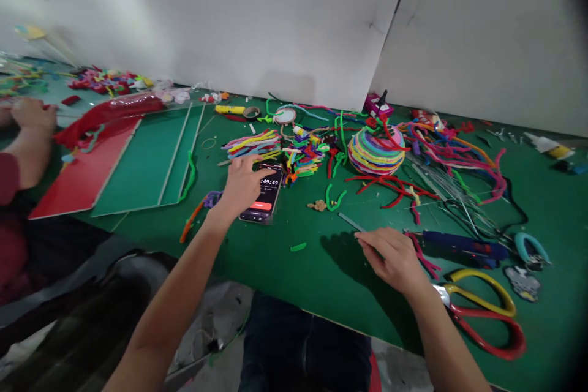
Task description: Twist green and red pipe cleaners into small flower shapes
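My left hand (242, 187) reaches over a phone (271, 196) lying on the green table, a finger stretched across the upper part of its lit screen; it holds nothing. My right hand (390, 254) is low over the table with its fingers together, pinching the near end of a thin translucent stick (350, 221). Behind the phone lie a bundle of colored fuzzy stems (252, 144) and a pile of short bent ones (305, 156). A round, striped fuzzy-stem piece (374, 152) sits further right.
Red-and-yellow scissors (482, 312), a blue glue gun (463, 245) and blue-handled pliers (530, 250) lie at the right. Red and green boards (138, 165) are at the left, beside another person's hand (34, 119). A white partition (229, 18) stands behind the table.
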`<state>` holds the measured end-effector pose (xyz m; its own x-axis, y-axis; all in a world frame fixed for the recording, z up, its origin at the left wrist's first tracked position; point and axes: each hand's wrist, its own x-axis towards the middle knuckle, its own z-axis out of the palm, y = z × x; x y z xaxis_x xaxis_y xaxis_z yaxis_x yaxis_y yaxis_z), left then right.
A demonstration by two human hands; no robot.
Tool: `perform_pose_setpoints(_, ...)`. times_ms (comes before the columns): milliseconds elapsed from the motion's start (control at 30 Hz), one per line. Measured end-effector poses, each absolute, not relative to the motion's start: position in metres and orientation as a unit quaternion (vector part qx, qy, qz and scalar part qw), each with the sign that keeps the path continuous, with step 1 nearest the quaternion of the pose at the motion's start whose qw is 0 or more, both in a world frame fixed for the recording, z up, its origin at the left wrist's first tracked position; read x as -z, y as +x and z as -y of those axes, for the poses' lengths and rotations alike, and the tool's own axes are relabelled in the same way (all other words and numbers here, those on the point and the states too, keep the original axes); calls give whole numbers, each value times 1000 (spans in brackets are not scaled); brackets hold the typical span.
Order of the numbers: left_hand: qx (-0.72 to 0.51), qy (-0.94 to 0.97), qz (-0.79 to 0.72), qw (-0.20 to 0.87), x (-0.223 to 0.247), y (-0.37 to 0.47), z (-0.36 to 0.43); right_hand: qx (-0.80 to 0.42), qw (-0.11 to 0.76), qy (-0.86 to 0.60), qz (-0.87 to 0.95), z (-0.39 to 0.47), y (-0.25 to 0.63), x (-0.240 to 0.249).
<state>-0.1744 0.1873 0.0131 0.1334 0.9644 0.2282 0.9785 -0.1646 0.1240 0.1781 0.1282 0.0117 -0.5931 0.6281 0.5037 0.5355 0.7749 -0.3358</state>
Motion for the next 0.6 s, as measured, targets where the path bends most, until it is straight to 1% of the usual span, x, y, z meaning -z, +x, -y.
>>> perform_pose_setpoints(167,106,-756,646,19,0,-167,-195,-72,313,-336,886,-132,177,-7)
perform_pose_setpoints(367,76,-751,655,29,-4,-170,-189,-74,304,-336,888,-134,176,-4)
perform_pose_setpoints(467,89,-730,677,39,-7,-173,-185,-85,302,-340,887,-135,176,-2)
perform_pose_setpoints(600,109,-735,669,27,-7,-175,-182,-90,300,-349,883,-136,176,-1)
